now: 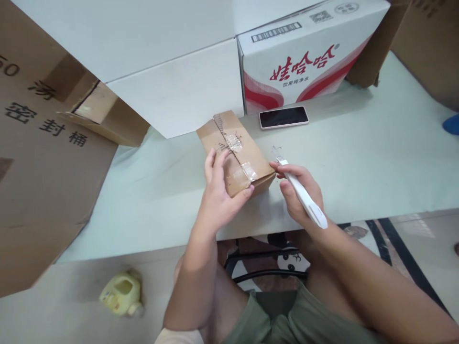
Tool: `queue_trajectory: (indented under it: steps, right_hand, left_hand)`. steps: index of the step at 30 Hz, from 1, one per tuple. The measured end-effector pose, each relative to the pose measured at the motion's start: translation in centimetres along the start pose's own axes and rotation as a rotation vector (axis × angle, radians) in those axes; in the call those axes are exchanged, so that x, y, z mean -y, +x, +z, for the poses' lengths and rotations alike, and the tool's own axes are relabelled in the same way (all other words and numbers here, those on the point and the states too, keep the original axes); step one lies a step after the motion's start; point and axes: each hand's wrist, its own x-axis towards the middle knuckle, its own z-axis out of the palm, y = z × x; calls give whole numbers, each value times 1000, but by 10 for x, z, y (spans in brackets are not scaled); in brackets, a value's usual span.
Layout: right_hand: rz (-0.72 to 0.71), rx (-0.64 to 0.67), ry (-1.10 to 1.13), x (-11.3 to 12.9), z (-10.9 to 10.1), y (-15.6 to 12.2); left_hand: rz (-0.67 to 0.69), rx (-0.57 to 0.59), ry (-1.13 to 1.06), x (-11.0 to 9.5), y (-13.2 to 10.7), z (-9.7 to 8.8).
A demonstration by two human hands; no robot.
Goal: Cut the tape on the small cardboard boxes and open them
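A small brown cardboard box [247, 143] lies on the table, with torn, shiny tape along the seam of its top. My left hand [218, 186] holds it from the near left, fingers on the top and thumb at the near edge. In my right hand [301, 188] is a white utility knife [303, 196], its handle slanting down towards my wrist. The knife's tip end points away from me, just right of the box's near right corner. A bit of clear tape [276, 152] shows by the tip.
A phone [284, 117] lies beyond the box, before a white and red carton [297, 71]. White panels [179, 86] stand behind the box. Large brown cartons [53, 157] rise at the left. A yellow jug [122, 294] is on the floor below the table [376, 167].
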Motion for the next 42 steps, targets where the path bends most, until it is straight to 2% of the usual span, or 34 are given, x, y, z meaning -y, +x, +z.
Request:
queue_trajectory:
  steps: [6,12,16,22,33,42]
  right_hand:
    - [-148,-155,14,12,-2,-2]
    - [-75,-38,-89,24,-4,-10]
    - [-147,-7,-193,29,-4,-10]
    - [-288,-73,-395,36,-3,-6]
    - [-430,-17,-478,29,3,-1]
    - [-423,-21,-424,36,-7,-2]
  left_hand:
    - [-13,44,42,-2,2,-1]
    - [4,18,74,-14,-1,9]
    - [0,19,74,-21,-3,16]
    - [0,33,82,-25,-3,19]
    - [8,140,90,-25,-1,12]
    - [32,145,85,-21,0,11]
